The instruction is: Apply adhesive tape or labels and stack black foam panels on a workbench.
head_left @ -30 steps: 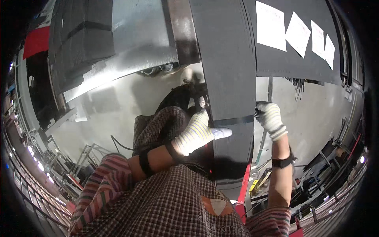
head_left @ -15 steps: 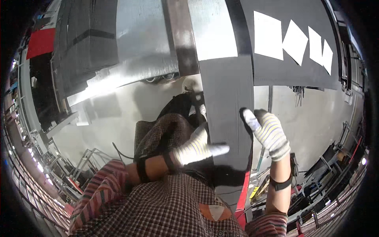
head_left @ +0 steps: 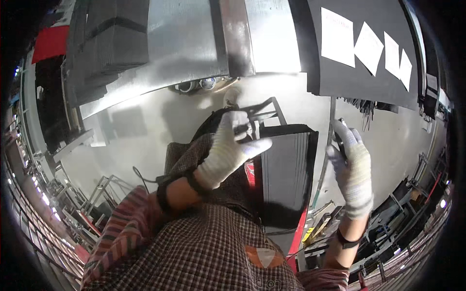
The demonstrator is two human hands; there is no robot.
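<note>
My left hand (head_left: 228,153), in a striped white knit glove, is raised beside a stack of dark grey sheets (head_left: 286,169). Its thumb points right over the stack's near-left part, apart from the curved fingers. To the right of the stack is my right hand (head_left: 353,174), gloved alike, fingers bent forward and thumb apart. A dark patch shows between that thumb and fingers; whether it is shadow or a thing I cannot tell. The stack rests on a stand with a red leg (head_left: 300,233), and neither hand visibly grips it.
Ahead stands a metal-topped worktable (head_left: 182,43) with grey stacked material (head_left: 114,48) at left. A dark panel at right bears several white paper sheets (head_left: 337,36). A grey frame (head_left: 274,109) stands beyond the stack. Racks and metal frames (head_left: 403,208) line the right side.
The long grey strip no longer spans the gap to the worktable, baring the shorter stack and the frame behind. My left hand rose and its fingers lifted; my right hand moved rightward, away from the strip.
</note>
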